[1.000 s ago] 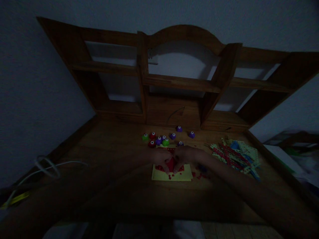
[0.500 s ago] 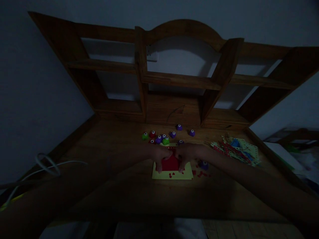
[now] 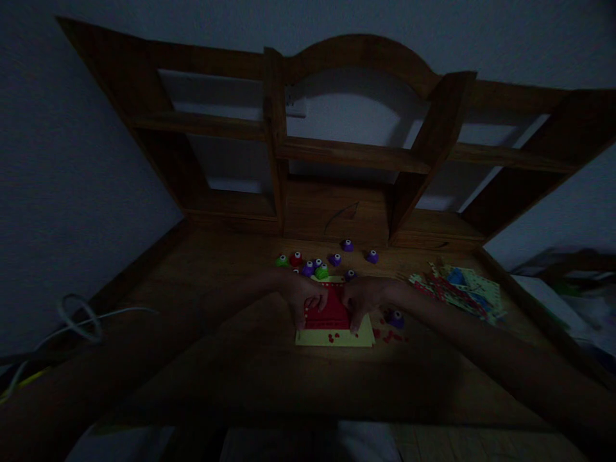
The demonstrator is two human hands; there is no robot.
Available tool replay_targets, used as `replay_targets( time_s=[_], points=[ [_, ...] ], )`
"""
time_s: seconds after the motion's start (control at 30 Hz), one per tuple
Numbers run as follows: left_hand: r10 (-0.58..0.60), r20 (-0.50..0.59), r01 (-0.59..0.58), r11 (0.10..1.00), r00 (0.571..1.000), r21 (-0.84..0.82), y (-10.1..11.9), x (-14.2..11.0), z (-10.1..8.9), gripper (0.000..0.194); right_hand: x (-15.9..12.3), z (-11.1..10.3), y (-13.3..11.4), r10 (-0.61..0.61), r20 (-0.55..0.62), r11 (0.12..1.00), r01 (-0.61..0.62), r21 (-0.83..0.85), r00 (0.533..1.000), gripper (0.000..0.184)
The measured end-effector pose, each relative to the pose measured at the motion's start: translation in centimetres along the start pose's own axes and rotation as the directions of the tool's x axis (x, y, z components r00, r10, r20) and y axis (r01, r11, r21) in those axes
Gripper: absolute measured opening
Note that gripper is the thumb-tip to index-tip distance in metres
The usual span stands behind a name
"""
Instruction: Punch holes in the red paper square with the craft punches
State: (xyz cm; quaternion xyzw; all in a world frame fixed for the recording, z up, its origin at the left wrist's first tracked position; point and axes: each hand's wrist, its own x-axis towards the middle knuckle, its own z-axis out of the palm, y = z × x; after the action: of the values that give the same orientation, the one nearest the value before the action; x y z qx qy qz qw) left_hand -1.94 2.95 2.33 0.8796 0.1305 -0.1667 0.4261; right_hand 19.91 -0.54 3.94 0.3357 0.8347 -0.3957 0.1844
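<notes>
On the desk lies a pale yellow sheet (image 3: 317,339) with a smaller red sheet (image 3: 330,314) on top; small holes run along the red sheet's upper edge. My left hand (image 3: 303,300) grips the red sheet's left side, its fingers curled over it. At the right side, my right hand (image 3: 360,300) pinches the same sheet, with one finger stretched down near its lower corner. Tiny red cut-outs (image 3: 331,338) lie on the yellow sheet below it. The dim light hides what the fingertips do exactly.
Behind the hands stand several small craft punches with white round tops, among them a green one (image 3: 322,272) and a purple one (image 3: 372,256). Another purple punch (image 3: 396,317) and red scraps (image 3: 392,335) lie to the right. Perforated coloured sheets (image 3: 457,289) are heaped farther right. A white cable (image 3: 89,324) is at left.
My left hand has shifted slightly left and its fingers have curled. More of the red sheet shows between the hands, and its lower edge now looks straight.
</notes>
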Motion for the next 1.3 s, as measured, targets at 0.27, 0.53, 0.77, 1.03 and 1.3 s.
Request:
replay_targets(
  time_s=[0.27,0.53,0.77,1.03,1.3],
  points=[
    [0.051,-0.45,-0.062,0.998,0.892,-0.01,-0.2,-1.9,5.0,0.03,-1.8,4.0,0.3,-0.04,-0.336,0.909,0.174,0.38,0.941,0.036],
    [0.064,-0.505,-0.038,0.997,0.861,0.062,0.0,-1.5,6.1,0.024,-1.1,5.0,0.5,-0.033,-0.374,0.856,0.219,0.468,0.927,0.025],
    [0.04,-0.481,0.0,0.997,0.876,0.083,1.0,-1.6,5.8,0.026,-0.9,5.3,0.5,-0.034,-0.441,0.876,0.239,0.418,0.897,0.038],
    [0.038,-0.533,0.083,0.976,0.845,0.201,2.0,-1.1,6.6,0.03,-1.0,5.6,0.3,-0.072,-0.439,0.916,0.234,0.326,0.896,0.028],
    [0.112,-0.462,0.071,0.93,0.88,0.361,3.3,-0.8,6.0,0.027,-1.2,5.4,-0.2,-0.092,-0.417,0.944,0.212,0.251,0.904,0.025]
  ],
)
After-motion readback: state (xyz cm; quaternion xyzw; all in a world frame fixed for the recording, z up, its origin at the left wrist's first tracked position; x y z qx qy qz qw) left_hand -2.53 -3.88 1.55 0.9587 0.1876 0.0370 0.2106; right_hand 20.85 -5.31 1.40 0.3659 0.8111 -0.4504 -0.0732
